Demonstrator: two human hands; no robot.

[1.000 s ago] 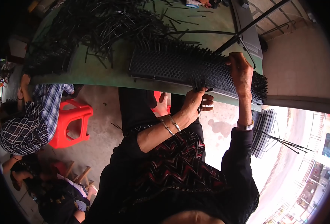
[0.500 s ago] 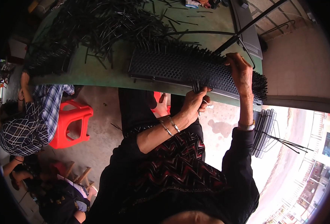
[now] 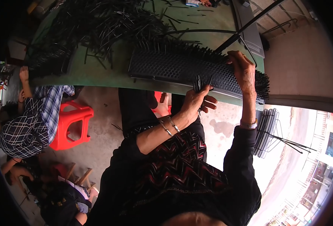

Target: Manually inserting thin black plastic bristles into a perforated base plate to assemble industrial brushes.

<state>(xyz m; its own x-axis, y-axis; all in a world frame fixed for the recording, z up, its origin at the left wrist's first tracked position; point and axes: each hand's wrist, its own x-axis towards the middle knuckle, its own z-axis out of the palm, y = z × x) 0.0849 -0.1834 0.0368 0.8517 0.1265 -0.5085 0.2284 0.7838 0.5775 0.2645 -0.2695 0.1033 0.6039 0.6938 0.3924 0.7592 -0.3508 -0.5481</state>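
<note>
A long black block pierced with rows of holes [image 3: 174, 66] lies along the near edge of the green table. Thin black sticks stand upright in its far rows and at its right end. My left hand [image 3: 195, 101] is closed round a small bundle of these black sticks [image 3: 197, 82] just in front of the block's near edge. Over the block's right part, my right hand [image 3: 242, 69] pinches with fingertips at the edge of the standing sticks. What those fingertips hold, if anything, is hidden.
A heap of loose black sticks [image 3: 98, 28] covers the far left of the green table [image 3: 95, 79]. A black metal rod [image 3: 245, 28] slants over the far right. A red stool [image 3: 74, 126] and a co-worker in a checked headscarf [image 3: 25, 132] are at left; a rack [image 3: 266, 132] stands at right.
The fingers of my left hand have loosened and spread a little, and the bundle tilts more upright. My right hand has hardly moved. At left, a co-worker's hand has shifted upward.
</note>
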